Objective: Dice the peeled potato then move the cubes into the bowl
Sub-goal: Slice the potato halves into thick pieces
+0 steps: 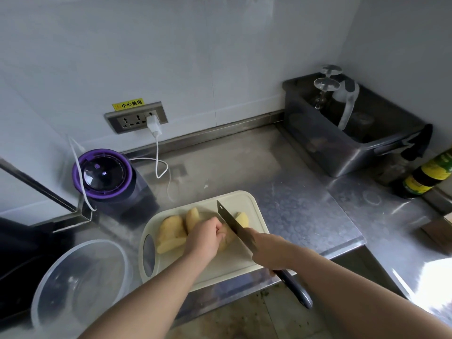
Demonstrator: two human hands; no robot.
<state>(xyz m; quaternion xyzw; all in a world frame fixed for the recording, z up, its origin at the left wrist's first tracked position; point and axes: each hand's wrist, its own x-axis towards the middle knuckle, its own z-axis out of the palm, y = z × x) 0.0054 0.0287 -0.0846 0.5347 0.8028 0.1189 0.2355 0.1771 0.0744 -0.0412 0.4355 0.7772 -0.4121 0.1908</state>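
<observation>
- Left hand (208, 234): fingers (218, 227) were curled, pinning a potato piece (227, 242) mid cutting board (244, 263).
- Other pieces (171, 231) lay just left of them.
- Right hand (271, 250) gripped the knife (232, 222); the blade touched the left knuckles.
- Bowl (97, 277) sat at the table (305, 204) near-left edge.

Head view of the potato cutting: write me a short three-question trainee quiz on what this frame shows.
1. True or false: the clear bowl already holds potato cubes.
2. The left hand holds down one of the potato pieces. What does the right hand grip? A. knife B. peeler C. spoon
3. Fill in: the potato pieces lie on the ____.
Key: 1 false, the bowl is empty. 2 A. 3 cutting board.
</observation>
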